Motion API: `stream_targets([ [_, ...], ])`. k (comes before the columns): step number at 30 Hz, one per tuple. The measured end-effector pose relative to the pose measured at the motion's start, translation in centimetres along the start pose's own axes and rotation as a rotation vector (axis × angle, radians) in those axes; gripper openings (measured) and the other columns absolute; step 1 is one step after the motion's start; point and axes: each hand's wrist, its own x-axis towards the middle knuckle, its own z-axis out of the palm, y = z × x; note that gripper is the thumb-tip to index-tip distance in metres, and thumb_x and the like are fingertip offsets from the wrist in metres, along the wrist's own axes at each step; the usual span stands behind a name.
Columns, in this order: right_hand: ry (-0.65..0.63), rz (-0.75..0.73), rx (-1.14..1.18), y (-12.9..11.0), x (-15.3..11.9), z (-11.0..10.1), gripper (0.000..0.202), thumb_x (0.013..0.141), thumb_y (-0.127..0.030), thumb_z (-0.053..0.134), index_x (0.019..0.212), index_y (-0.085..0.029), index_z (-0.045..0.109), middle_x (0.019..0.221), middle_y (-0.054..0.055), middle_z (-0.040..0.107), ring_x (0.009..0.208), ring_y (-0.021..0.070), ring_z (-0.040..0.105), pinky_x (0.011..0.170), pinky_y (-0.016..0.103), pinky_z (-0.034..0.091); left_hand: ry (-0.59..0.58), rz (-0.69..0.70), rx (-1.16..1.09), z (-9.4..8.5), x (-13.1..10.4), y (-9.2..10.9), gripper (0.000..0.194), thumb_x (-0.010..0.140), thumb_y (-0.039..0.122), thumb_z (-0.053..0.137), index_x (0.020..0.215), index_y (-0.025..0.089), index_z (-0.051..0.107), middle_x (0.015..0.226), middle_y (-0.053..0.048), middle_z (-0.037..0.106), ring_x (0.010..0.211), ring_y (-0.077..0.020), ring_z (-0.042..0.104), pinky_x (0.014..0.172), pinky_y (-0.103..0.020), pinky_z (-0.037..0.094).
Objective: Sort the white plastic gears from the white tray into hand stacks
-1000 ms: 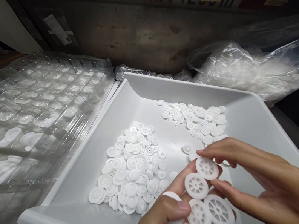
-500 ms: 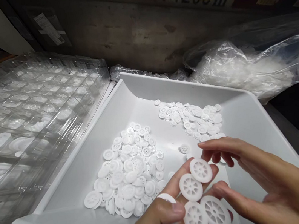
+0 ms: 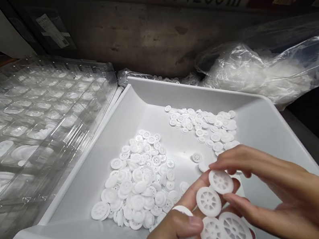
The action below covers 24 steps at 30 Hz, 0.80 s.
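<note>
Several white spoked plastic wheels [image 3: 208, 201] lie on the palm and fingers of my left hand [image 3: 178, 230], its thumb pressed over one of them. My right hand [image 3: 268, 187] comes in from the right, its index finger and thumb at the edges of the uppermost wheel [image 3: 221, 182] on the left fingertips. Both hands are over the front of a light grey tray [image 3: 83, 234]. Inside it, a large pile of white wheels [image 3: 136, 180] lies left of centre, and a smaller pile [image 3: 206, 124] lies toward the back right.
Clear compartment trays [image 3: 37, 103] holding white parts are stacked at the left on papers. A clear plastic bag [image 3: 268, 72] of white pieces sits behind the grey tray at the right. A dark machine panel [image 3: 139, 37] with lettering stands at the back.
My right thumb and index finger have closed in on the uppermost wheel. My left hand, with its wheels, has shifted slightly to the right.
</note>
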Motion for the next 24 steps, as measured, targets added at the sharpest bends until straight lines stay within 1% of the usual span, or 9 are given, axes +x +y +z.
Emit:
stream_targets([
  [2, 0.07, 0.061, 0.033, 0.5, -0.2, -0.2, 0.029, 0.09, -0.03, 0.064, 0.118, -0.032, 0.056, 0.108, -0.002, 0.059, 0.094, 0.0111, 0.058, 0.077, 0.016, 0.052, 0.0, -0.007, -0.022, 0.0, -0.1, 0.1, 0.054, 0.076, 0.016, 0.057, 0.13, 0.017, 0.06, 0.136, -0.009, 0.061, 0.13, -0.0256, 0.053, 0.108, -0.038, 0.037],
  [4, 0.122, 0.207, 0.083, 1.3, -0.2, -0.3, 0.028, 0.088, -0.037, 0.066, 0.116, -0.034, 0.059, 0.109, -0.003, 0.06, 0.091, 0.0121, 0.058, 0.072, 0.019, 0.052, 0.005, -0.008, -0.027, -0.2, -0.2, 0.2, 0.049, 0.076, 0.014, 0.057, 0.124, 0.02, 0.065, 0.137, -0.008, 0.061, 0.13, -0.0276, 0.053, 0.107, -0.04, 0.038],
  [7, 0.055, 0.462, 0.218, 2.7, 0.3, 0.6, 0.028, 0.084, -0.045, 0.07, 0.109, -0.033, 0.063, 0.099, -0.002, 0.063, 0.083, 0.0131, 0.058, 0.069, 0.023, 0.05, -0.008, 0.008, -0.006, -0.5, -0.2, 0.2, 0.047, 0.076, 0.012, 0.056, 0.121, 0.022, 0.067, 0.136, -0.007, 0.062, 0.124, -0.0266, 0.058, 0.106, -0.041, 0.039],
  [9, -0.033, 0.541, 0.342, 3.2, 1.0, 2.1, 0.027, 0.087, -0.046, 0.066, 0.107, -0.029, 0.064, 0.083, -0.001, 0.063, 0.074, 0.0131, 0.059, 0.066, 0.025, 0.051, -0.023, 0.016, -0.009, -0.7, -0.1, 0.1, 0.048, 0.074, 0.011, 0.058, 0.12, 0.023, 0.067, 0.135, -0.005, 0.063, 0.121, -0.0253, 0.059, 0.105, -0.04, 0.04],
  [11, -0.146, 0.545, 0.495, 3.0, 1.7, 3.8, 0.026, 0.091, -0.047, 0.06, 0.107, -0.027, 0.064, 0.079, -0.001, 0.065, 0.073, 0.0137, 0.063, 0.066, 0.026, 0.054, -0.023, 0.021, -0.032, -0.7, 0.0, 0.0, 0.046, 0.074, 0.014, 0.061, 0.118, 0.023, 0.068, 0.133, -0.004, 0.064, 0.12, -0.026, 0.06, 0.103, -0.041, 0.041],
  [13, -0.272, 0.511, 0.664, 2.3, 2.0, 5.4, 0.025, 0.093, -0.045, 0.055, 0.108, -0.027, 0.065, 0.091, 0.001, 0.069, 0.088, 0.0164, 0.068, 0.074, 0.029, 0.058, -0.008, 0.022, -0.062, -0.5, 0.0, 0.0, 0.043, 0.074, 0.022, 0.065, 0.116, 0.024, 0.069, 0.136, -0.005, 0.062, 0.119, -0.0273, 0.06, 0.098, -0.039, 0.043],
  [16, -0.384, 0.446, 0.819, 1.6, 1.8, 6.8, 0.026, 0.097, -0.041, 0.047, 0.115, -0.028, 0.061, 0.111, 0.003, 0.069, 0.109, 0.0201, 0.065, 0.087, 0.035, 0.056, -0.021, 0.009, -0.057, -0.5, -0.1, 0.0, 0.042, 0.077, 0.034, 0.063, 0.118, 0.025, 0.069, 0.143, -0.006, 0.056, 0.118, -0.0263, 0.061, 0.095, -0.037, 0.043],
  [21, -0.374, 0.451, 0.801, 3.6, 1.1, 5.7, 0.025, 0.096, -0.041, 0.052, 0.118, -0.031, 0.06, 0.115, 0.004, 0.068, 0.109, 0.023, 0.065, 0.091, 0.04, 0.055, -0.118, 0.018, 0.034, -1.6, 0.4, -0.2, 0.046, 0.081, 0.038, 0.058, 0.124, 0.024, 0.064, 0.14, -0.008, 0.058, 0.118, -0.0265, 0.062, 0.094, -0.037, 0.044],
  [24, -0.268, 0.471, 0.713, 4.2, 1.3, 3.9, 0.024, 0.095, -0.043, 0.054, 0.114, -0.031, 0.063, 0.107, 0.005, 0.07, 0.101, 0.0215, 0.069, 0.083, 0.033, 0.058, -0.145, 0.042, 0.08, -2.3, 0.7, -0.2, 0.046, 0.085, 0.041, 0.054, 0.126, 0.024, 0.063, 0.14, -0.008, 0.059, 0.123, -0.031, 0.058, 0.094, -0.04, 0.044],
])
